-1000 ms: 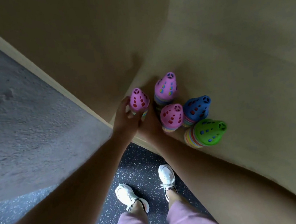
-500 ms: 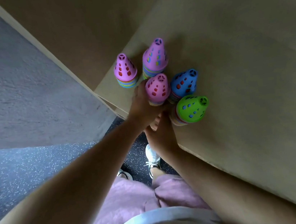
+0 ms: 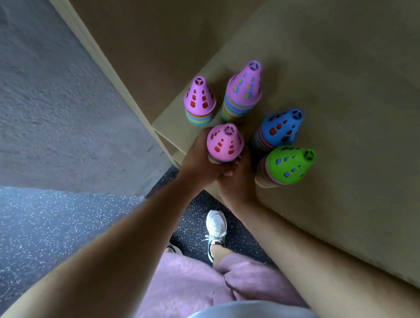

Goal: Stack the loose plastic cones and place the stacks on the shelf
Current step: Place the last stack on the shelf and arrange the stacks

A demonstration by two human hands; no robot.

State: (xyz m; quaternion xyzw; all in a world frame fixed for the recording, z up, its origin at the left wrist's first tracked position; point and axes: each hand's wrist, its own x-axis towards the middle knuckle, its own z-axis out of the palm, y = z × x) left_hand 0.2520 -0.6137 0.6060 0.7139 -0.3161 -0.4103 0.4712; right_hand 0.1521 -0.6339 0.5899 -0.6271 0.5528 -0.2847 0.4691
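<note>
Left hand (image 3: 199, 160) and right hand (image 3: 236, 186) gripped base of near pink-topped stack (image 3: 224, 142) at shelf (image 3: 352, 73) edge. Nearby stood blue-topped stack (image 3: 281, 128), green-topped stack (image 3: 288, 165), short pink stack (image 3: 200, 101), tall pink stack (image 3: 244, 90).

The pink-topped stack of perforated plastic cones (image 3: 224, 143) is seen as smooth moulded plastic with a soft sheen, as are the blue-topped stack (image 3: 281, 128) and the green-topped stack (image 3: 288, 164). The tan shelf board (image 3: 354, 86) is finished matt and even, wood-like. The grey wall (image 3: 21, 90) is roughly textured. The dark speckled floor (image 3: 39, 229) looks rubbery, and the lilac shorts (image 3: 193, 281) are made of soft matt cloth.
</note>
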